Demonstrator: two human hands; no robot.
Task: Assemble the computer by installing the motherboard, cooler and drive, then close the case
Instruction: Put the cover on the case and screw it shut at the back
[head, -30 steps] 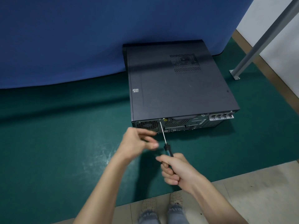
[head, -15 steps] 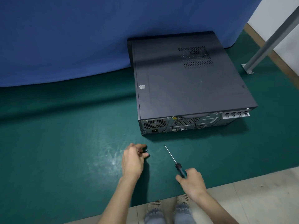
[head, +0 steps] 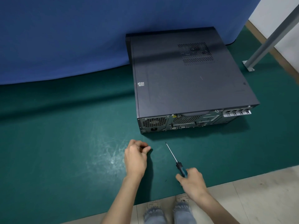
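Note:
The black computer case (head: 186, 78) lies flat on the green mat (head: 64, 143) with its cover closed and its rear panel (head: 178, 123) facing me. My right hand (head: 192, 181) grips the blue-black handle of a screwdriver (head: 181, 169). Its thin shaft points up and left, the tip low over the mat, short of the rear panel. My left hand (head: 136, 157) rests at the mat, left of the shaft. Its thumb and fingers are pinched on a small dark piece (head: 144, 147), too small to identify.
A blue cloth backdrop (head: 80, 38) hangs behind the case. A grey metal post with a bolted foot (head: 249, 66) slants up at the right. The mat ends at pale floor tiles (head: 250, 199) near my feet (head: 168, 206).
Both hands have drawn back from the case's rear panel down to the mat. The screwdriver tip has left the panel, and the left hand pinches at the mat surface.

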